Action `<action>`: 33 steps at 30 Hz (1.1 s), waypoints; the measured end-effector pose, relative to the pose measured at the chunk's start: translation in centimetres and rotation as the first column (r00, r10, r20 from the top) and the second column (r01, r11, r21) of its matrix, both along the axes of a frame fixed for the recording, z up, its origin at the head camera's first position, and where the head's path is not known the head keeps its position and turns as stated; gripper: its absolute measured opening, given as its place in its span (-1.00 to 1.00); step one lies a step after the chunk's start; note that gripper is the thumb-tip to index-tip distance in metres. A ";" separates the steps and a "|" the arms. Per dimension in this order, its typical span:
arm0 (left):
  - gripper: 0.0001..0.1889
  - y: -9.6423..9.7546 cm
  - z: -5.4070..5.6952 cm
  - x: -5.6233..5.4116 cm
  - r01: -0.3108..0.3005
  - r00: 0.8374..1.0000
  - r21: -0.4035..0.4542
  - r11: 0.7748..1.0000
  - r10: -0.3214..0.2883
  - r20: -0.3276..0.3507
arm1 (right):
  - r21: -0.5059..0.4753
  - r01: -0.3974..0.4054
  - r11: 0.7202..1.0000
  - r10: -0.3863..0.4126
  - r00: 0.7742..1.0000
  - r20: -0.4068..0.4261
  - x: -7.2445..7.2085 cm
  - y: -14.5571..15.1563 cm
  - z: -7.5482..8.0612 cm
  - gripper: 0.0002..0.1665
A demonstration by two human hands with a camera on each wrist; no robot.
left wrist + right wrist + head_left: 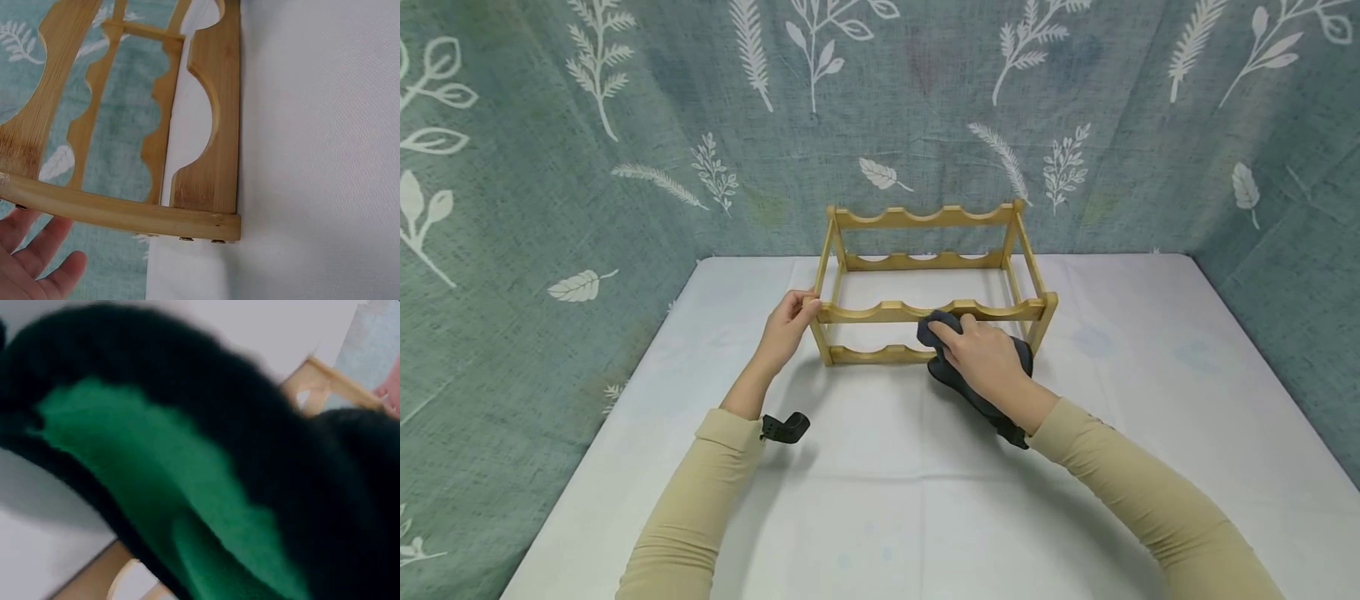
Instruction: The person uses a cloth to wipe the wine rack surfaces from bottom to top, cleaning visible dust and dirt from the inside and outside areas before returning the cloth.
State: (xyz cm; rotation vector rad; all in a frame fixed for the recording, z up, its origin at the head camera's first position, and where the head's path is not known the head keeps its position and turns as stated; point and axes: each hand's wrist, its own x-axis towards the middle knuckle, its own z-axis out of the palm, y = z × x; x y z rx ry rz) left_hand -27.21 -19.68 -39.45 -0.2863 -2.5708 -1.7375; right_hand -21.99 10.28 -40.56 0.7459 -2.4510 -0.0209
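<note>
A light wooden rack (887, 312) with scalloped rails, like a bottle rack, stands on the white-covered table. My left hand (786, 329) holds its front left corner, with the thumb by the front upper rail. In the left wrist view, fingers (47, 244) lie along the outer side of the rack's end bar (125, 214). My right hand (992, 362) grips a dark cloth (958, 379) against the right part of the front upper rail. The cloth hangs down below the hand. Up close in the right wrist view, its green inner face (144, 450) shows within dark edges.
A white cloth covers the table (865, 517). Behind and beside it hangs a blue-green curtain (925, 125) with white leaf prints. A black strap mount (786, 427) sits on the left wrist.
</note>
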 end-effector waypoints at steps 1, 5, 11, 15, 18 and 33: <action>-0.61 0.1 0.3 0.3 0.003 1.000 -0.001 1.000 -0.003 -0.001 | 0.003 0.001 1.000 -0.001 1.000 -0.011 0.1 0.6 0.1 -0.58; -0.63 0.5 1.5 1.3 0.004 1.000 -0.011 1.000 -0.004 -0.004 | -0.001 0.013 1.000 -0.013 1.000 -0.022 0.5 2.9 0.2 -0.58; -0.62 0.3 1.5 1.4 0.005 1.000 -0.012 1.000 -0.005 -0.003 | -0.036 0.079 0.996 -0.078 0.996 0.035 1.3 6.0 -0.1 -0.56; -0.59 -0.1 0.5 0.6 0.008 1.000 0.001 1.000 -0.008 -0.001 | -0.063 0.131 0.989 -0.128 0.990 0.058 1.7 7.7 -0.3 -0.55; -0.57 -0.4 -0.3 -0.1 0.002 1.000 0.000 1.000 -0.002 -0.005 | -0.084 0.175 0.981 -0.170 0.983 0.069 2.0 8.9 -0.4 -0.54; -0.64 0.5 1.1 0.9 -0.010 1.000 -0.031 0.999 0.009 -0.007 | -0.188 0.232 0.955 -0.217 0.972 0.095 2.6 10.3 0.8 -0.49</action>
